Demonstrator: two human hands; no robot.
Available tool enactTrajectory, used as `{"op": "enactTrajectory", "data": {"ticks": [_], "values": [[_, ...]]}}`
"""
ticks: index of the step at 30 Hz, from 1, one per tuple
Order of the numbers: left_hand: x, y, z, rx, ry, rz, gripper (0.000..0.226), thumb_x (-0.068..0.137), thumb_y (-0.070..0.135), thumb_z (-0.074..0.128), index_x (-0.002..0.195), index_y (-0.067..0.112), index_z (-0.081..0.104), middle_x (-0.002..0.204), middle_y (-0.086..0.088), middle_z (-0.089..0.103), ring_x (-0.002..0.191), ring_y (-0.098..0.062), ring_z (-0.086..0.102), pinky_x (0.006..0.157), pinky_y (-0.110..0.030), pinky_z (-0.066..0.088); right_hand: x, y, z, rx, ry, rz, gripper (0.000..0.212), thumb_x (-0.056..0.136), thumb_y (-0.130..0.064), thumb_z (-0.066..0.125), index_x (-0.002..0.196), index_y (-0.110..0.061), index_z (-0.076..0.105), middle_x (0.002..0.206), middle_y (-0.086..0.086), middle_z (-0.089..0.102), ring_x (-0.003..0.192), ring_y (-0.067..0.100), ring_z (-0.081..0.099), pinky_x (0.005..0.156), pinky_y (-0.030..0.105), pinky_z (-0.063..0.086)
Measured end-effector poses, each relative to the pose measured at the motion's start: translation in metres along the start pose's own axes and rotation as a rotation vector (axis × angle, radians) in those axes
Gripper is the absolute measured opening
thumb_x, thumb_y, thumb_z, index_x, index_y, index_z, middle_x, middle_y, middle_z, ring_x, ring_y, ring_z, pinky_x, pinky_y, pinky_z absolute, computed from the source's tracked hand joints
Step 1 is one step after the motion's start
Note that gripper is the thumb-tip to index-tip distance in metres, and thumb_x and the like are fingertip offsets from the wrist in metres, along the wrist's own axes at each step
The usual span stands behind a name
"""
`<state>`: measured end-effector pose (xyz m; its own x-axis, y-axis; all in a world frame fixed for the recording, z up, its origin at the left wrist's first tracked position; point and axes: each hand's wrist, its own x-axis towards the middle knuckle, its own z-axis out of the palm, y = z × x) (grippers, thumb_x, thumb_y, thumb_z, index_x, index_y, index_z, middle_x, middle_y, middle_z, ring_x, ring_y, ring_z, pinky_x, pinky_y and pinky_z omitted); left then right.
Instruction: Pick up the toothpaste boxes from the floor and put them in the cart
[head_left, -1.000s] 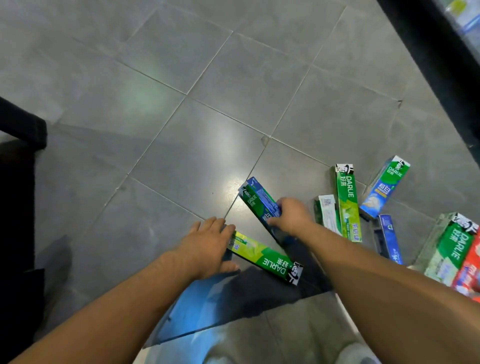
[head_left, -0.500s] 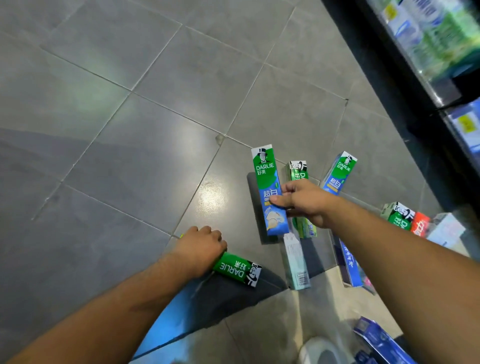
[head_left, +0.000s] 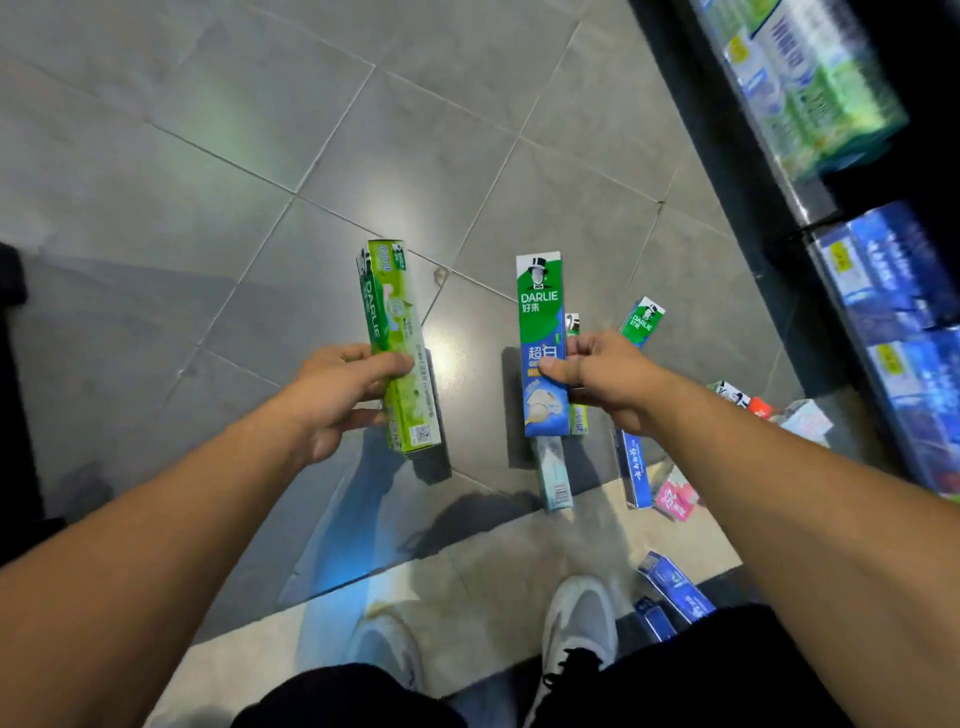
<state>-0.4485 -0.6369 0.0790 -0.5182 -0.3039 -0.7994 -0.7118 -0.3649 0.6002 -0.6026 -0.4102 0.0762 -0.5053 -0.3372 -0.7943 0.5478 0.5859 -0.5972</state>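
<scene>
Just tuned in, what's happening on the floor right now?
A person stands over scattered toothpaste boxes on a grey tile floor. The left hand grips a light green Darlie box, and the right hand pinches a green and blue Darlie box, both held above the floor. Several more boxes, including a blue box, lie by a stocked shelf. No cart is in view.
</scene>
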Motion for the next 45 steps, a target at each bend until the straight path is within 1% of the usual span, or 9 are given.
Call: {"op": "enactTrajectory", "data": {"ticks": [7, 16, 19, 22, 29, 33, 38, 42, 45], "values": [[-0.19, 0.14, -0.003, 0.008, 0.003, 0.022, 0.015, 0.085, 0.012, 0.073, 0.1, 0.009, 0.072, 0.091, -0.008, 0.076, 0.074, -0.013, 0.071, 0.059, -0.026, 0.057, -0.185, -0.122, -0.03, 0.037, -0.004, -0.028, 0.021, 0.091, -0.003, 0.066, 0.112, 0.001, 0.065, 0.09, 0.009, 0.072, 0.068, 0.014, 0.069, 0.056, 0.022, 0.055], [-0.451, 0.348, -0.009, 0.138, -0.109, 0.204, 0.027, 0.078, 0.01, 0.081, 0.102, 0.002, 0.071, 0.098, -0.015, 0.075, 0.081, -0.021, 0.071, 0.078, -0.043, 0.06, -0.439, -0.284, -0.066, 0.142, 0.06, -0.154, 0.025, 0.088, -0.006, 0.071, 0.112, 0.002, 0.065, 0.1, 0.016, 0.075, 0.088, 0.027, 0.072, 0.089, 0.044, 0.058], [-0.516, 0.396, -0.004, 0.214, -0.137, 0.315, 0.047, 0.06, 0.021, 0.084, 0.1, -0.001, 0.072, 0.096, -0.019, 0.074, 0.078, -0.02, 0.07, 0.072, -0.041, 0.062, -0.512, -0.317, -0.075, 0.171, 0.113, -0.243, 0.026, 0.09, -0.005, 0.07, 0.114, 0.004, 0.065, 0.106, 0.017, 0.074, 0.087, 0.024, 0.071, 0.084, 0.038, 0.058], [-0.563, 0.422, 0.008, 0.283, -0.19, 0.408, 0.039, 0.064, 0.019, 0.087, 0.098, 0.003, 0.075, 0.096, -0.016, 0.075, 0.075, -0.017, 0.071, 0.062, -0.034, 0.058, -0.577, -0.33, -0.077, 0.213, 0.171, -0.323, 0.027, 0.09, -0.008, 0.07, 0.115, 0.0, 0.066, 0.106, 0.013, 0.075, 0.087, 0.019, 0.071, 0.079, 0.032, 0.058], [-0.623, 0.432, 0.07, 0.452, -0.405, 0.468, 0.019, 0.083, 0.01, 0.076, 0.101, 0.004, 0.073, 0.088, -0.01, 0.076, 0.067, -0.013, 0.07, 0.063, -0.032, 0.06, -0.69, -0.279, -0.087, 0.347, 0.356, -0.401, 0.007, 0.091, -0.008, 0.069, 0.098, -0.008, 0.069, 0.097, 0.013, 0.074, 0.078, 0.015, 0.07, 0.066, 0.023, 0.056], [-0.658, 0.414, 0.125, 0.548, -0.539, 0.51, 0.021, 0.085, 0.01, 0.075, 0.104, 0.002, 0.072, 0.086, -0.011, 0.074, 0.07, -0.016, 0.068, 0.067, -0.036, 0.06, -0.743, -0.224, -0.105, 0.424, 0.511, -0.357, 0.031, 0.09, -0.013, 0.072, 0.11, 0.008, 0.062, 0.112, 0.029, 0.067, 0.088, 0.023, 0.067, 0.068, 0.026, 0.053], [-0.703, 0.37, 0.209, 0.725, -0.705, 0.534, 0.025, 0.083, 0.015, 0.078, 0.104, 0.002, 0.072, 0.093, -0.014, 0.076, 0.075, -0.019, 0.069, 0.067, -0.035, 0.06, -0.819, -0.147, -0.129, 0.603, 0.682, -0.357, 0.022, 0.092, -0.011, 0.068, 0.11, 0.003, 0.067, 0.103, 0.016, 0.073, 0.074, 0.015, 0.07, 0.06, 0.022, 0.054], [-0.749, 0.312, 0.297, 0.878, -0.857, 0.56, 0.023, 0.083, 0.021, 0.079, 0.101, 0.009, 0.074, 0.093, -0.01, 0.078, 0.088, -0.029, 0.073, 0.074, -0.039, 0.062, -0.89, -0.057, -0.15, 0.709, 0.834, -0.323, 0.024, 0.092, -0.016, 0.069, 0.113, -0.004, 0.069, 0.105, 0.011, 0.076, 0.101, 0.028, 0.072, 0.094, 0.046, 0.056], [-0.793, 0.254, 0.366, 0.956, -0.959, 0.579, 0.019, 0.082, 0.021, 0.08, 0.095, 0.008, 0.075, 0.089, -0.014, 0.075, 0.08, -0.028, 0.066, 0.073, -0.042, 0.059, -0.952, 0.025, -0.16, 0.791, 0.971, -0.296, 0.022, 0.092, -0.015, 0.069, 0.111, -0.004, 0.069, 0.106, 0.01, 0.076, 0.098, 0.024, 0.072, 0.087, 0.039, 0.058]]}}
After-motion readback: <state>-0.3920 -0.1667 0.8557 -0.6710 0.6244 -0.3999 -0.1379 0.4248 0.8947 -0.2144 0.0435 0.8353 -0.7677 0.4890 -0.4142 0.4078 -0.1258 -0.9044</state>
